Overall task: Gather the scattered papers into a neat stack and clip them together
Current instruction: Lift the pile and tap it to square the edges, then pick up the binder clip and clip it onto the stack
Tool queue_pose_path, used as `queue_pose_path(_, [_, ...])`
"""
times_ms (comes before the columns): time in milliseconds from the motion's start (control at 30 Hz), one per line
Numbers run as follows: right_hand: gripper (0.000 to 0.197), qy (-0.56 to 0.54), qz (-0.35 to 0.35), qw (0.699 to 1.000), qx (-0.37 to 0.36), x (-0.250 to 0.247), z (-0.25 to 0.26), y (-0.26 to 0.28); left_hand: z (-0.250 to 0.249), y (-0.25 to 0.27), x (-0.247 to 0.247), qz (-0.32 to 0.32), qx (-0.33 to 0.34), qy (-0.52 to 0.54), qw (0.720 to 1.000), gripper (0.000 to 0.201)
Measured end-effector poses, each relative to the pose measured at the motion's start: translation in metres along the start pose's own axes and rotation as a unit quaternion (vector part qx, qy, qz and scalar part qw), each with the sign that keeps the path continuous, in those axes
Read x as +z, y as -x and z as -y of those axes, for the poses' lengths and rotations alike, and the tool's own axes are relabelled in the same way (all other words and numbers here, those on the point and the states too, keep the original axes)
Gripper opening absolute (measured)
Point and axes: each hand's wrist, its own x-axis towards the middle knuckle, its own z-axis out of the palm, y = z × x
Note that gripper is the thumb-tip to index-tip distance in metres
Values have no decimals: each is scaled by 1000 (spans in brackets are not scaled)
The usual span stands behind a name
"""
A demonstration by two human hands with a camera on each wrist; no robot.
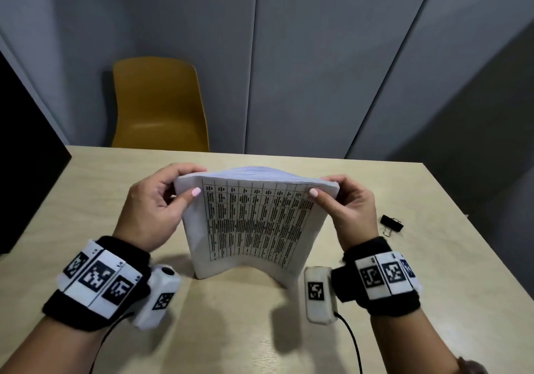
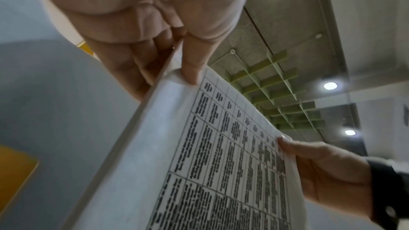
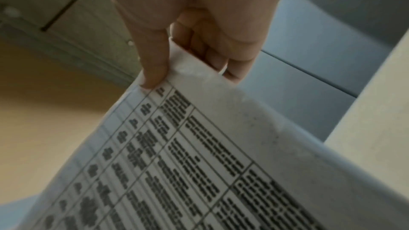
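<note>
While upright on the table [image 1: 86,177], papers [image 1: 254,223] pinched between both hands [image 1: 156,209].

The papers [image 1: 254,223] are matt white sheets printed with a black table. The tabletop [image 1: 433,258] shows pale wood grain, smooth and matt. The binder clip [image 1: 391,223] looks black with shiny wire handles. The chair [image 1: 156,105] is smooth mustard plastic.

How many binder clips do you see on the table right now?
1. The binder clip lies on the table, right of the right hand. The held paper stack may hide others.
</note>
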Motion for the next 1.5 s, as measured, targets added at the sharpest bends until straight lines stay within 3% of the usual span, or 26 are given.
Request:
queue_pose_path(100, [26,-33,-1,999,9,-3,-8,-4,4,-5,-2,13,-17,44,999,31])
queue_pose_path(167, [23,-82,20,996,24,-5,-14,-5,7,-5,-1,32,-46,129,990,42])
queue_pose_path(267, [48,-55,97,987,115,-4,-26,-5,17,-2,6,103,-130,209,964,60])
queue_pose_path(333, [42,21,142,975,169,0,-34,-1,31,4,17,124,-218,206,946,84])
queue_pose_path(400, [31,33,144,969,198,2,-38,2,40,7,27,106,-273,187,938,97])
queue_pose_path(467, [28,21,136,971,196,1,-38,3,45,4,31,95,-267,167,944,79])
queue_pose_path(567, [33,18,112,978,175,-3,-38,5,35,3,29,89,-242,174,950,24])
queue_pose_path(600, [35,24,105,979,175,-4,-40,8,33,6,30,96,-239,180,949,20])
queue_pose_path(700, [40,64,109,973,195,-3,-54,21,39,20,37,114,-259,165,945,36])
queue_pose_path(867, [37,55,103,973,201,-4,-58,20,53,20,42,72,-270,159,947,27])
queue_pose_path(1033, [40,93,84,966,225,-1,-74,41,62,36,56,95,-300,154,937,32])
queue_pose_path(1133, [35,103,74,960,250,2,-80,46,67,38,61,70,-313,127,939,26])
queue_pose_path(1233, [19,101,82,946,298,-5,-80,42,70,31,58,125,-317,95,936,29])
queue_pose_path(1300, [15,92,87,930,344,-10,-82,47,70,28,60,169,-337,94,922,23])
queue_pose_path(1367, [17,70,84,911,399,-15,-90,57,79,32,65,216,-390,111,888,22])
queue_pose_path(1500, [14,159,132,845,493,-25,-110,91,118,62,82,292,-500,86,810,65])
